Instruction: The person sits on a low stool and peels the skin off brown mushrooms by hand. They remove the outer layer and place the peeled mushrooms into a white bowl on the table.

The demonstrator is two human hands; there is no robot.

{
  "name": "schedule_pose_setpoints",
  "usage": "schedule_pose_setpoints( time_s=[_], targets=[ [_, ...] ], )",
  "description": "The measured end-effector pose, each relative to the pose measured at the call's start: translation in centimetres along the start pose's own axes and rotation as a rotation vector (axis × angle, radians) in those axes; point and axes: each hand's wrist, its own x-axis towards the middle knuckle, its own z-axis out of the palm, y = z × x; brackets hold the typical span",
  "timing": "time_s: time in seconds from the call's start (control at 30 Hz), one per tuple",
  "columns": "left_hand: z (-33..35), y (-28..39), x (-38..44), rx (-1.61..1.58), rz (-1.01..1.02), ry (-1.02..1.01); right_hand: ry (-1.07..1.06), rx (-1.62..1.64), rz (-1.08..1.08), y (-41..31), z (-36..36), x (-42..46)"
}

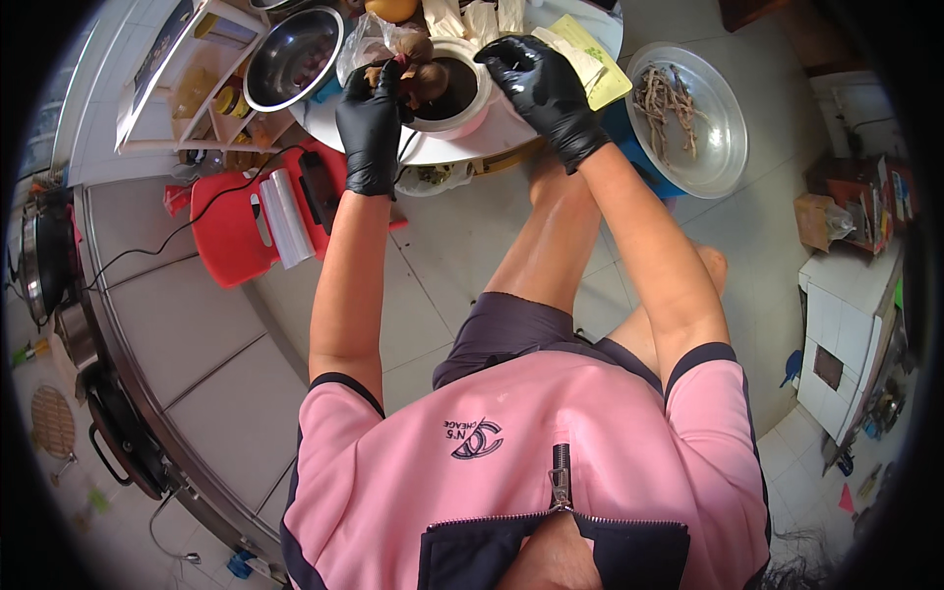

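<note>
My left hand [370, 129], in a black glove, grips a small cluster of rounded brown food pieces [429, 80], perhaps mushrooms, at the left side of a white-rimmed pot [481, 110]. Part of the cluster overhangs the dark contents of the pot. On the pot's other side, my right hand [549, 99] hovers near the rim in a matching glove. Its fingers are curled towards the thumb, and whether anything small sits between them is unclear. The pot stands near the front edge of a white table [435, 151].
Left of the pot are a clear plastic bag [369, 37] and a steel bowl [295, 59] holding dark red pieces. Behind lie paper packets [483, 22]; right, a yellow packet [613, 81] and a clear basin [719, 147] of dried roots. A red stool [221, 228] carries a plastic-film roll [286, 217].
</note>
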Motion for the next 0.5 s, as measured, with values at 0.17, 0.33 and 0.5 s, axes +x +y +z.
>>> schedule_pose_setpoints(
  time_s=[0.17,0.33,0.5],
  targets=[
    [0.3,1.4,-0.7,-0.108,-0.141,0.021,0.051,0.087,0.202,6.9,-3.6,-0.8],
    [-1.2,1.6,-0.2,-0.150,-0.108,-0.008,-0.098,-0.260,0.136,8.5,-2.8,-1.6],
    [-2.5,3.0,0.4,-0.106,-0.090,0.068,-0.261,-0.615,0.217,6.6,-1.7,-1.1]
  ],
)
